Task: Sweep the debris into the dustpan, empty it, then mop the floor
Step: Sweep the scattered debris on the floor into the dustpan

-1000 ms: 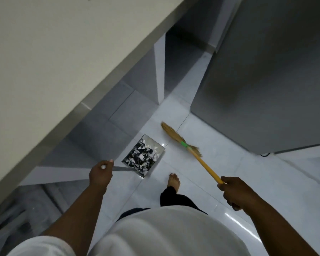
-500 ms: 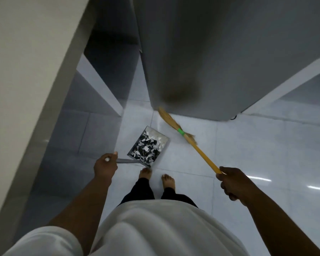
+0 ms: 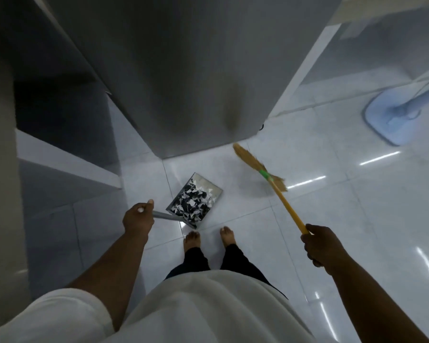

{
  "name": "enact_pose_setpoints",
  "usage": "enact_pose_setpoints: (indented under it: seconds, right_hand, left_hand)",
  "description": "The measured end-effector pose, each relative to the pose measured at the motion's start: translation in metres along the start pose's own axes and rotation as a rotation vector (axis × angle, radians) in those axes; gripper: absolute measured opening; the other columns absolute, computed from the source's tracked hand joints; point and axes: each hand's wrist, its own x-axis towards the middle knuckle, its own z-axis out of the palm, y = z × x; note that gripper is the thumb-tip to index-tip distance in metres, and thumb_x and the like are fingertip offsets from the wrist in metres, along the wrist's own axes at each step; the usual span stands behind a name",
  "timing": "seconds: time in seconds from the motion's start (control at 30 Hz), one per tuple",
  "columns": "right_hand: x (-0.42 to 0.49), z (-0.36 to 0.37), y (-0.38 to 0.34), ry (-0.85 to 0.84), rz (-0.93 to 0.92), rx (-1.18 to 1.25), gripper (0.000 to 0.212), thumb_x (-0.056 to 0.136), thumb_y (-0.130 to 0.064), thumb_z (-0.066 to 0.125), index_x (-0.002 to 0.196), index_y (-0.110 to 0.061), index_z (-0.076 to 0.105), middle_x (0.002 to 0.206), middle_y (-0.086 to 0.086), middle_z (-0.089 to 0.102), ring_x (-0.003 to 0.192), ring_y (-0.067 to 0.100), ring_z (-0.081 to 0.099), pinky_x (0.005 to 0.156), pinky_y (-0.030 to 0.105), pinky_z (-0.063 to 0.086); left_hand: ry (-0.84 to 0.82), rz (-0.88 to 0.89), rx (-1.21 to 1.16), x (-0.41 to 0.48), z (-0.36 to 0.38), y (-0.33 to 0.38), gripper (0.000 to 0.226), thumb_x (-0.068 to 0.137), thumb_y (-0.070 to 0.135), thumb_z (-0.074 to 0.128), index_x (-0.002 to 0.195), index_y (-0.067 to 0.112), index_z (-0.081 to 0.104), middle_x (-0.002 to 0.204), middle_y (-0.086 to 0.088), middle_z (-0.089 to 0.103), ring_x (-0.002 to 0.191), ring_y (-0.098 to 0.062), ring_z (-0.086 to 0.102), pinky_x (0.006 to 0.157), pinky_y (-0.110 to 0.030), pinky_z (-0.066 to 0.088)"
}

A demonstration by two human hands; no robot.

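A metal dustpan full of black and white paper scraps hangs just in front of my bare feet. My left hand grips the end of its grey handle. My right hand grips the yellow stick of a straw broom, whose bristles point up and left, off to the right of the dustpan. A light blue flat mop head lies on the floor at the far right, its pole leaning up out of view.
A tall grey cabinet or appliance stands straight ahead. Grey counter supports and a white plinth line the left side. White glossy floor tiles stretch to the right, toward the mop.
My view has swung right: the counter has slid off to the left and the mop has come into sight. The broom has moved right, away from the dustpan. Both hands keep their grips.
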Motion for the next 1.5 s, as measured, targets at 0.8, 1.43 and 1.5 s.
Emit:
enact_pose_setpoints:
  seconds: [0.8, 1.43, 1.5]
  right_hand:
    - [0.07, 0.223, -0.171, -0.204, -0.299, -0.911, 0.015, 0.089, -0.002, 0.049, 0.08, 0.006, 0.057, 0.033, 0.006, 0.05, 0.046, 0.021, 0.056, 0.054, 0.027, 0.048]
    - [-0.029, 0.226, -0.144, -0.334, -0.411, -0.81, 0.02, 0.088, -0.007, 0.043, 0.101, -0.009, 0.059, 0.091, 0.011, 0.053, 0.067, 0.022, 0.05, 0.049, 0.022, 0.036]
    - [-0.029, 0.252, -0.161, -0.325, -0.41, -0.791, 0.024, 0.088, -0.005, 0.043, 0.105, -0.004, 0.06, 0.085, 0.01, 0.051, 0.064, 0.023, 0.051, 0.049, 0.023, 0.038]
  left_hand:
    - [0.16, -0.134, 0.024, 0.071, -0.092, -0.07, 0.022, 0.086, 0.045, 0.065, 0.074, 0.028, 0.057, 0.096, -0.007, 0.063, 0.104, -0.031, 0.066, 0.095, -0.049, 0.053]
    - [0.293, -0.21, -0.029, 0.051, -0.154, -0.132, 0.035, 0.093, 0.037, 0.061, 0.084, 0.004, 0.068, 0.095, -0.028, 0.067, 0.095, -0.042, 0.066, 0.086, -0.048, 0.055]
    - [0.307, -0.231, -0.095, 0.048, -0.157, -0.138, 0.031, 0.092, 0.034, 0.063, 0.082, 0.006, 0.067, 0.09, -0.029, 0.065, 0.094, -0.044, 0.066, 0.085, -0.052, 0.055]
